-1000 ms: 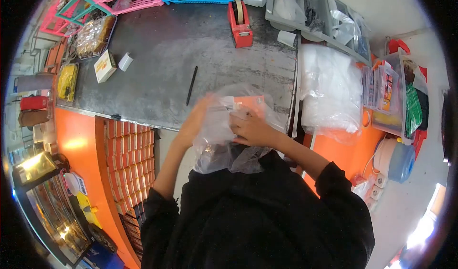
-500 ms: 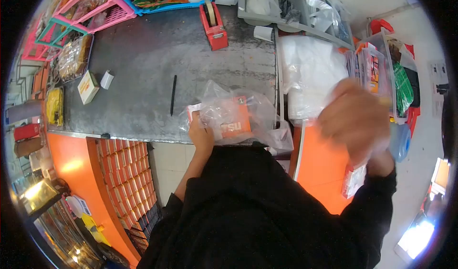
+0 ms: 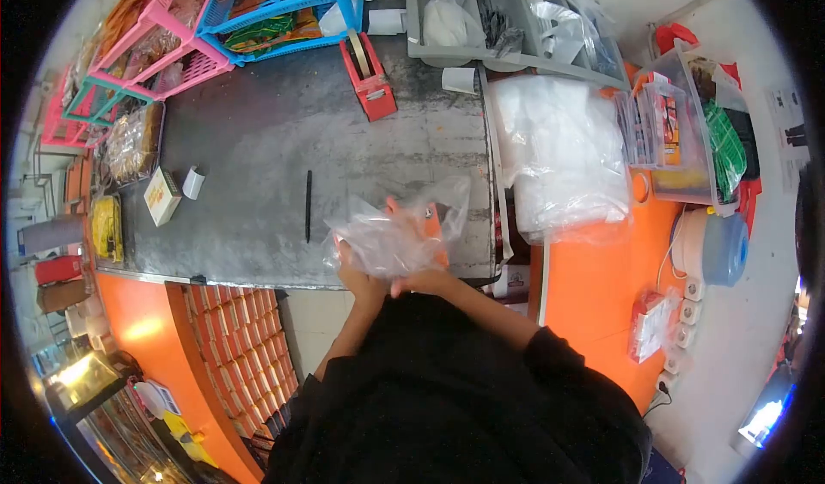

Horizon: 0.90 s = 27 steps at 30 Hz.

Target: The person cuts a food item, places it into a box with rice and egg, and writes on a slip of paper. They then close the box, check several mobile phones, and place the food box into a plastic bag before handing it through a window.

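Observation:
A crumpled clear plastic bag (image 3: 378, 237) is held low at the front edge of the counter. Inside or behind its film shows an orange box (image 3: 431, 223), partly covered by folds. My left hand (image 3: 361, 280) grips the bag's lower left side, thumb up against the film. At the lower right of the same bag, my right hand (image 3: 423, 281) is closed on the plastic; most of its fingers are hidden. A thin black stick-like pen or pencil (image 3: 308, 206) lies on the counter left of the bag.
On the dark counter (image 3: 258, 140) stand a red tape dispenser (image 3: 369, 80) and a small white-yellow box (image 3: 161, 197). Blue (image 3: 284, 33) and pink baskets (image 3: 176, 29) line the back. To the right are a stack of clear bags (image 3: 563, 153), a grey divided tray (image 3: 516, 59) and a clear bin (image 3: 687, 140).
My right hand has come down from the right, over the clear bag stack, to the plastic bag. The bag is now bunched over the orange box. My left hand stays on it.

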Available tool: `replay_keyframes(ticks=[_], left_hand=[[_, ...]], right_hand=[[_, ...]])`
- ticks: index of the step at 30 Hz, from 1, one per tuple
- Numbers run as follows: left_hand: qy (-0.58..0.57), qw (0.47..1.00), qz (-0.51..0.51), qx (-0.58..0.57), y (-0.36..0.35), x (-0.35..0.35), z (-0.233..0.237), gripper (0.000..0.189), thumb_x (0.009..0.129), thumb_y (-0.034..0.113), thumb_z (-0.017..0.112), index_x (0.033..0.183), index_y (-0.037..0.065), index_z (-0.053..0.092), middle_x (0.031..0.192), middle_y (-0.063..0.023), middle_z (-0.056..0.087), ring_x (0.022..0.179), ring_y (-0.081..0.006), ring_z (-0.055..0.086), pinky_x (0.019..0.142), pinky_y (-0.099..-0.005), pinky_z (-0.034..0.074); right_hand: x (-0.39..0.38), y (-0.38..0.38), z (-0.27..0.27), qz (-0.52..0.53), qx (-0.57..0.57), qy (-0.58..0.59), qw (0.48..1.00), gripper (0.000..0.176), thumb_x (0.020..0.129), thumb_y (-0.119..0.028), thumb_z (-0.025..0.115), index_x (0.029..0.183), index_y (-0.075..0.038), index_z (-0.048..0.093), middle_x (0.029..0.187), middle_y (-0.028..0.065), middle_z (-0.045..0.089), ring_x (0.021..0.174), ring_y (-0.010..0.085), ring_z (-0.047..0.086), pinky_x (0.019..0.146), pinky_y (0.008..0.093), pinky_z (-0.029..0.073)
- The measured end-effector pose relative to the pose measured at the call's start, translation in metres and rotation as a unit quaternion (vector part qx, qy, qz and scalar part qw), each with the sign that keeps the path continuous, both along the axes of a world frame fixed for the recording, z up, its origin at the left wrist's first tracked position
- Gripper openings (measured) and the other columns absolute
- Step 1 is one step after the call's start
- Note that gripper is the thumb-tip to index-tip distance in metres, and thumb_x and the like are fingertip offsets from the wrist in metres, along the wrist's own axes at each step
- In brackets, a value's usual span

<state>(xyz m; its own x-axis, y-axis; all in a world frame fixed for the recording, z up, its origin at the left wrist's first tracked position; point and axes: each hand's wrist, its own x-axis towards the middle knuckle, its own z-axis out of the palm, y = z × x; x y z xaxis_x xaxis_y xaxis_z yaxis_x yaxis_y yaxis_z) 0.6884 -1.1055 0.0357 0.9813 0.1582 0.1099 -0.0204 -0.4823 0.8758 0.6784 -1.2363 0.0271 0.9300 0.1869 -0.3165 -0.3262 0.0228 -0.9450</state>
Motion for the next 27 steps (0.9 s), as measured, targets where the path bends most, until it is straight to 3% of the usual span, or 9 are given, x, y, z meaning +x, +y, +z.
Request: replay_keyframes(ticks=[5,9,11,14,16,19,21,24,27], left_hand=[[-0.165,0.857,-0.335,0.354,0.025,0.023,0.098,0.034,0.069,0.029,0.073,0.100,0.018,0.063,0.128,-0.0064,0.043,0.117,-0.0319,0.039,0.097,-0.0531,0.030],[-0.389,0.850,-0.349,0.072,0.056,0.013,0.033,0.052,0.065,0.036,0.077,0.110,0.017,0.059,0.132,-0.0108,0.038,0.121,-0.0356,0.037,0.100,-0.0602,0.023],[-0.046,0.926,-0.350,-0.135,0.047,0.020,0.013,0.079,0.066,0.042,0.074,0.129,0.011,0.040,0.142,-0.0177,0.025,0.131,-0.0352,0.026,0.106,-0.0506,0.021],[0.115,0.882,-0.437,-0.136,0.033,0.058,0.033,0.083,0.074,0.039,0.066,0.139,0.004,0.028,0.149,-0.0190,0.012,0.137,-0.0291,0.022,0.110,-0.0387,0.021],[-0.225,0.668,-0.591,0.391,0.016,0.072,0.027,0.075,0.077,0.035,0.060,0.138,0.003,0.030,0.148,-0.0167,0.019,0.133,-0.0302,0.030,0.109,-0.0392,0.023],[-0.197,0.708,-0.584,0.346,-0.008,0.052,0.021,0.070,0.077,0.032,0.059,0.134,0.002,0.032,0.144,-0.0175,0.023,0.128,-0.0307,0.033,0.105,-0.0395,0.026],[-0.180,0.722,-0.577,0.336,-0.016,0.049,0.017,0.066,0.077,0.031,0.059,0.132,0.002,0.034,0.140,-0.0180,0.026,0.125,-0.0311,0.035,0.103,-0.0397,0.028],[-0.170,0.727,-0.582,0.322,-0.019,0.046,0.014,0.061,0.078,0.029,0.058,0.128,0.002,0.037,0.136,-0.0188,0.030,0.120,-0.0317,0.038,0.099,-0.0400,0.031],[-0.156,0.732,-0.598,0.287,-0.016,0.052,0.015,0.056,0.078,0.026,0.058,0.124,0.001,0.039,0.131,-0.0196,0.034,0.115,-0.0322,0.041,0.096,-0.0402,0.034]], right_hand=[[-0.001,-0.009,0.024,0.137,-0.062,-0.128,0.980,0.038,0.080,-0.025,0.063,0.112,-0.008,0.054,0.107,0.0091,0.056,0.109,0.0272,0.047,0.097,0.0428,0.030],[0.008,0.005,0.039,0.239,-0.146,-0.311,0.908,0.032,0.080,-0.020,0.060,0.110,-0.009,0.055,0.106,0.0083,0.056,0.107,0.0256,0.049,0.095,0.0432,0.032],[0.016,0.011,0.046,0.280,-0.156,-0.353,0.879,0.029,0.081,-0.018,0.059,0.108,-0.010,0.056,0.106,0.0079,0.056,0.106,0.0248,0.050,0.094,0.0434,0.033],[0.029,0.010,0.066,0.323,-0.115,-0.303,0.889,0.019,0.085,-0.022,0.055,0.099,-0.009,0.057,0.093,0.0106,0.057,0.104,0.0264,0.053,0.095,0.0448,0.033],[0.030,0.018,0.064,0.372,-0.153,-0.457,0.793,0.023,0.087,-0.022,0.052,0.107,-0.012,0.056,0.098,0.0137,0.059,0.105,0.0312,0.054,0.091,0.0457,0.038],[0.035,0.050,0.107,0.239,-0.349,-0.249,0.871,0.045,0.082,-0.021,0.056,0.125,-0.011,0.046,0.106,0.0174,0.059,0.096,0.0370,0.058,0.082,0.0413,0.046],[0.090,0.018,0.150,0.327,-0.032,0.023,0.944,0.060,0.076,-0.010,0.058,0.132,-0.013,0.037,0.108,0.0203,0.057,0.096,0.0371,0.058,0.080,0.0394,0.047],[0.109,0.037,0.143,0.227,0.115,-0.221,0.941,0.063,0.075,-0.004,0.057,0.133,-0.015,0.036,0.111,0.0213,0.055,0.099,0.0325,0.055,0.077,0.0399,0.046],[0.111,0.028,0.220,0.359,0.003,-0.063,0.931,0.056,0.077,-0.005,0.056,0.130,-0.013,0.039,0.111,0.0176,0.051,0.100,0.0274,0.052,0.079,0.0366,0.044]])
